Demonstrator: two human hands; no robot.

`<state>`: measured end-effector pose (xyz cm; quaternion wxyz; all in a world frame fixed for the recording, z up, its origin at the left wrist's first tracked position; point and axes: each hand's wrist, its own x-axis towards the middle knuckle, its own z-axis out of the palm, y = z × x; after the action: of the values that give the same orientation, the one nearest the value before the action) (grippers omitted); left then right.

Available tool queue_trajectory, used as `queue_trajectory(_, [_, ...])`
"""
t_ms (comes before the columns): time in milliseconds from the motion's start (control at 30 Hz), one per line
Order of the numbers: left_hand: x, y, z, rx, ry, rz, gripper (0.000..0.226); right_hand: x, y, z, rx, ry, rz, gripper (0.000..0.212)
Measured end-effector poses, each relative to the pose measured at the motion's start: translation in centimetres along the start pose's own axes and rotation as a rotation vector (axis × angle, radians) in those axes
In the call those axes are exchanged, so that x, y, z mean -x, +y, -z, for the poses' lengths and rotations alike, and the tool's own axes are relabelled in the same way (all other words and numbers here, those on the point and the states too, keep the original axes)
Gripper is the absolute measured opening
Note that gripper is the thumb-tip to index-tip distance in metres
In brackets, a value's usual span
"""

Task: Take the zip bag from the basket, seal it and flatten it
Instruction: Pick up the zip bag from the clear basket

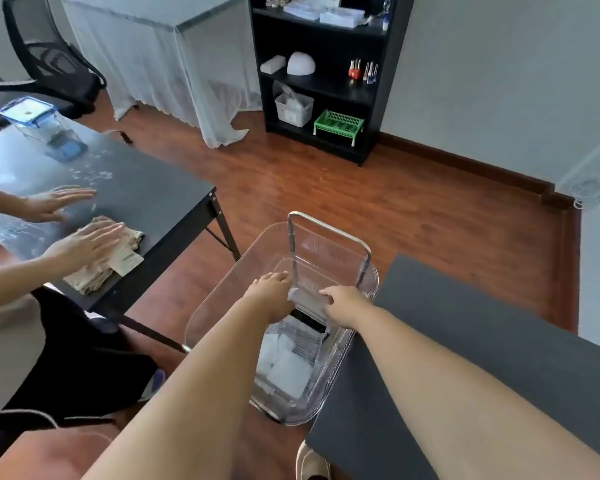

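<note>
I am looking down over both bare arms reaching into a clear plastic basket with a tall loop handle (329, 244), which is standing on the wooden floor (326, 192) just beside a dark grey counter (465, 341) on my right. My left hand (272, 294) and right hand (347, 301) are meeting over a small translucent zip bag (307, 301) — it is sitting above the basket's middle, at the foot of the handle, with each grip closing on one of its ends, left fingers curled over the near edge and right fingers pinching the other side. Lower in the basket more flat clear bags (288, 365) are lying in a loose pile against the bottom.

Off to my left a second person is working at a black folding counter (146, 188), pressing both open palms down — one on the bare top, the other on a beige folded cloth (118, 258). A clear lidded container with blue clips (32, 117) is resting at that counter's far end. A black shelving unit (323, 74) is standing against the wall.
</note>
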<state>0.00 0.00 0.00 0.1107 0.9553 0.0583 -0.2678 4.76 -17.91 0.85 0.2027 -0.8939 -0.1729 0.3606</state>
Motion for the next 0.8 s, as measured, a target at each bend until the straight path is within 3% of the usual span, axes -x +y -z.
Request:
queue_trajectory(200, [-2.1,0.5,-0.8,-0.118,-0.102,-0.038,0.055,-1.6,0.0,-1.3,0.021,-0.097,-0.052,0.050])
queue_trajectory(333, [-2.5,0.4,-1.2,-0.124,-0.058,-0.044,0.053,-2.6,0.4,-1.9,0.034,-0.095,-0.066,0.051])
queue_trajectory(567, [-0.5,0.2,0.9,-0.110,-0.057,-0.060,0.031,-1.8,0.9,-1.9,-0.003,-0.071,-0.019,0.013])
queue_trajectory(800, [4.7,0.0,6.0,-0.019,0.096,-0.221,0.019,2.7,0.5,1.8,-0.120,0.032,0.137,0.007])
